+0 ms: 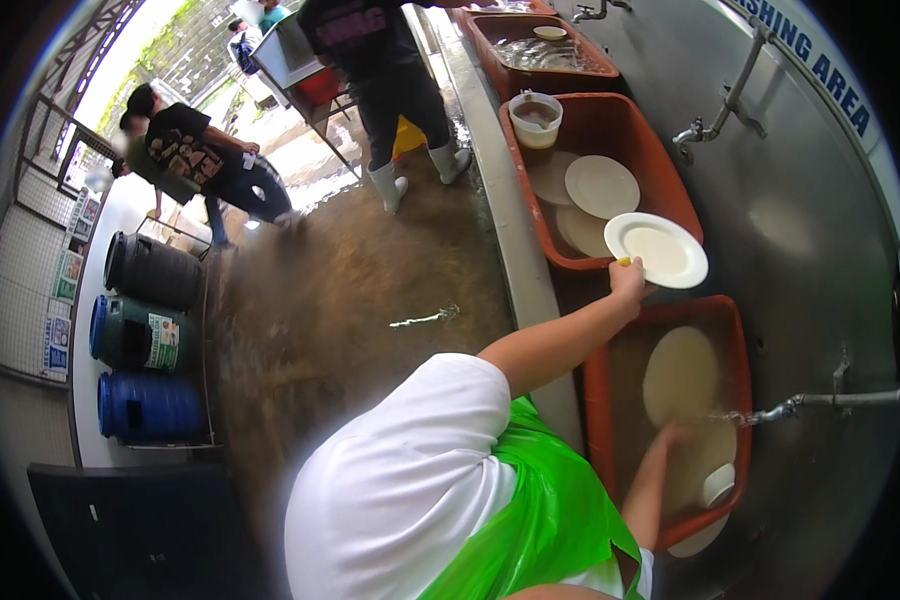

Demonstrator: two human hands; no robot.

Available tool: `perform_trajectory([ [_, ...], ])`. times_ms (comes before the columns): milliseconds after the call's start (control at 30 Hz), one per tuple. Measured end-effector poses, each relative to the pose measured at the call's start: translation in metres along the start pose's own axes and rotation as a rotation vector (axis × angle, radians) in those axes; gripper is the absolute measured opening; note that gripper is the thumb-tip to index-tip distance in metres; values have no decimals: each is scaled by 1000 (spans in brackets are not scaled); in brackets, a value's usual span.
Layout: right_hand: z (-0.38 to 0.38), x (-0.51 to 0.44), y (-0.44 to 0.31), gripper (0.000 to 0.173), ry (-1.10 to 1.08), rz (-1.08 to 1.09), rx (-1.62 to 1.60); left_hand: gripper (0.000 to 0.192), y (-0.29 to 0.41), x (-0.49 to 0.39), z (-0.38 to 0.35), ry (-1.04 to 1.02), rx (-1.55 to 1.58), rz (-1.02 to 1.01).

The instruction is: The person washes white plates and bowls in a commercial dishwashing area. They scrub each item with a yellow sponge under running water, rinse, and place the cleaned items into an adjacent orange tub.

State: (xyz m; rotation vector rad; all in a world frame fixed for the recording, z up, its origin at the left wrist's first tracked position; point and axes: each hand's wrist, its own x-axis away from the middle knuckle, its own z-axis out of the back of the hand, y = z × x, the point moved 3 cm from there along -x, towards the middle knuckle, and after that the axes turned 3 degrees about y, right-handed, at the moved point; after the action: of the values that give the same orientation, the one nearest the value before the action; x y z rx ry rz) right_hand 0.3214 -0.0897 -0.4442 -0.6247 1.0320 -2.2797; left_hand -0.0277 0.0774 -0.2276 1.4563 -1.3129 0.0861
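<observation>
My left hand (628, 279) grips the rim of a white oval plate (667, 251) above the near end of an orange plastic basin (607, 112). A small yellow piece (624, 262) shows at its fingers. My right hand (673, 435) is in cloudy water in a second orange basin (742, 330); its fingers are blurred, so I cannot tell whether they hold anything. Close to it a pale plate (682, 375) lies in the water. A white bowl (718, 484) sits tilted in one corner. Water runs from a metal tap (784, 410) into this basin.
Submerged plates (602, 186) and a cloudy plastic tub (536, 124) are in the first basin. Another basin (495, 41) stands beyond. A person in white boots (388, 186) stands on the wet floor (330, 300). Several people and plastic drums (154, 409) are across the room.
</observation>
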Motion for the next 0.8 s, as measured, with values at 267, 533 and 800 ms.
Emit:
perform_trajectory([
  [267, 38, 58, -30, 43, -501, -510, -1161, 36, -64, 63, -22, -814, -480, -182],
  [533, 121, 95, -34, 57, -721, -604, -1371, 45, -154, 187, 46, -1784, -1317, -684],
  [800, 161, 146, -69, 75, -622, -553, -1235, 44, -172, 81, -12, -1298, -1643, -584],
])
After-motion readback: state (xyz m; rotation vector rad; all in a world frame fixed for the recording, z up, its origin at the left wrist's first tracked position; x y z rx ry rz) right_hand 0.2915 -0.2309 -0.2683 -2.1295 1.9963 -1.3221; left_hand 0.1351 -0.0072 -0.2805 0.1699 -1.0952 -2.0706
